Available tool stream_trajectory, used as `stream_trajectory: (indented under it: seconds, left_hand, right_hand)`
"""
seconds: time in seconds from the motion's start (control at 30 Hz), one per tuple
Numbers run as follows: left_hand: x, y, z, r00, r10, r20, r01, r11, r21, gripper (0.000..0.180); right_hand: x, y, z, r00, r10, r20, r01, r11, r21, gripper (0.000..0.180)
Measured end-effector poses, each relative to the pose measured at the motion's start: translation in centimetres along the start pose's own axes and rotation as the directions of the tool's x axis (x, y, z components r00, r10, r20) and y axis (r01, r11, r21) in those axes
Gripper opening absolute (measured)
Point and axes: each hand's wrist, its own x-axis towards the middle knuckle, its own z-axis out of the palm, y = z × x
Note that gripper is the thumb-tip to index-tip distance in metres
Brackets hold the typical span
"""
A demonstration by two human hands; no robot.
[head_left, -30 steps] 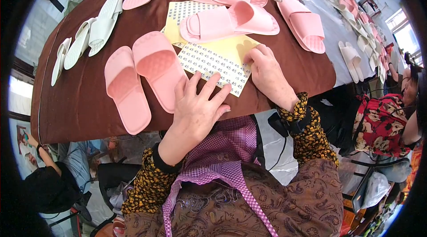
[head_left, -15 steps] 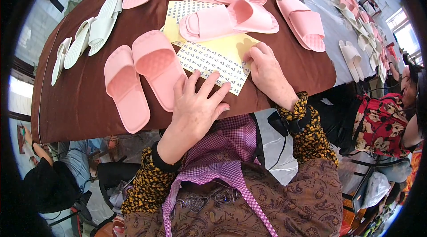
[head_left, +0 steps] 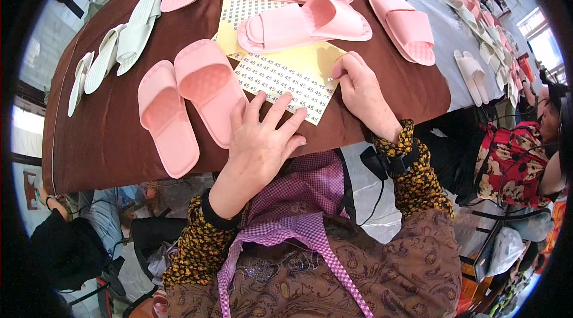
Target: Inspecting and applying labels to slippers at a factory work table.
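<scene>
Yellow sticker sheet (head_left: 292, 76): both hands unmoved, still pressing.

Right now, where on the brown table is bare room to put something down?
Bare brown table lies between the white slippers and the pink slipper pair. Crowded: around the yellow sticker sheet, under both hands.

I'm in a slipper workshop: pink slippers (head_left: 197, 88) and white ones (head_left: 128, 31) crowd my brown table (head_left: 107, 139); beyond it, more pairs line a long grey table (head_left: 453, 37).
</scene>
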Motion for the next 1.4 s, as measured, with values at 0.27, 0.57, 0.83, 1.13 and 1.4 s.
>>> stream_trajectory:
  seconds: [0.27, 0.57, 0.83, 1.13, 1.4]
  left_hand:
    - [-1.0, -0.7, -1.2, 0.987, -0.005, -0.16, -0.019, 0.989, -0.147, 0.034]
    - [-4.9, -3.0, -2.5, 0.899, -0.235, -0.37, 0.219, 0.972, -0.085, 0.021]
    - [-5.7, -3.2, -2.3, 0.888, -0.265, -0.377, 0.272, 0.962, -0.038, 0.022]
    - [-4.3, -3.7, -2.5, 0.906, -0.307, -0.29, 0.313, 0.949, -0.027, 0.029]
    - [-3.4, -4.7, -1.6, 0.908, -0.28, -0.312, 0.336, 0.931, 0.143, 0.036]
  right_hand:
    - [2.2, -5.8, -2.0, 0.985, -0.168, 0.035, 0.166, 0.985, 0.048, 0.016]
    - [6.4, -10.0, 5.1, 0.86, -0.319, 0.398, 0.348, 0.937, -0.002, 0.013]
    - [8.3, -9.7, 9.3, 0.723, -0.311, 0.616, 0.482, 0.866, -0.129, 0.012]
    - [8.2, -10.0, 8.9, 0.718, -0.309, 0.624, 0.485, 0.865, -0.13, 0.017]
    - [8.0, -9.2, 9.1, 0.744, -0.284, 0.605, 0.436, 0.892, -0.118, 0.016]
